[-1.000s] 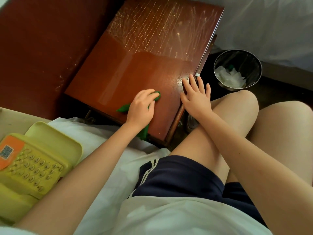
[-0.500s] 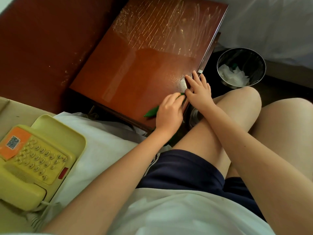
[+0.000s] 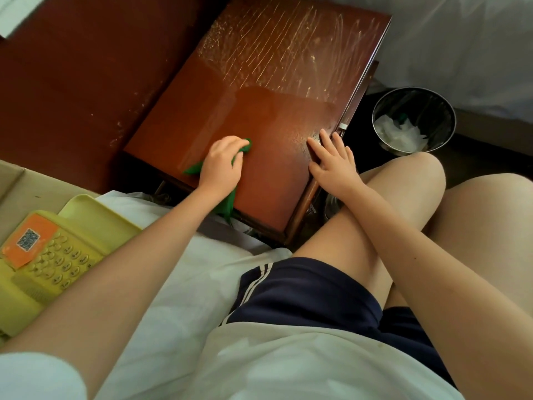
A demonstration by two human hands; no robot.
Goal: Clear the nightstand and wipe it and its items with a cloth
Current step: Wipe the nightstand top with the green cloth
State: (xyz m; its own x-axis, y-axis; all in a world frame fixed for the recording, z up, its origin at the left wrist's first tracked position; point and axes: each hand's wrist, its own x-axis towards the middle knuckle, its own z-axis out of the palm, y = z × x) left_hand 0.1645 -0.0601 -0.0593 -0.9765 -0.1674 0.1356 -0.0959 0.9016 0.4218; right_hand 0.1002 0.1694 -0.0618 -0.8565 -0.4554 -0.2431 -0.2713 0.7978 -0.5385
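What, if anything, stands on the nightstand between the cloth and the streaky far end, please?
Nothing visible: the nightstand top ahead of the green cloth in the left hand is bare. The right hand rests flat at the right edge, aside.

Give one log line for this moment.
left hand: holds green cloth on nightstand | right hand: flat on edge | phase: wiping

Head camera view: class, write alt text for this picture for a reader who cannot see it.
Seen from above, a seated person's left hand grips a green cloth on the glossy brown nightstand top, while the right hand rests flat near its edge. The far part of the top is streaked; a yellow telephone lies at left.
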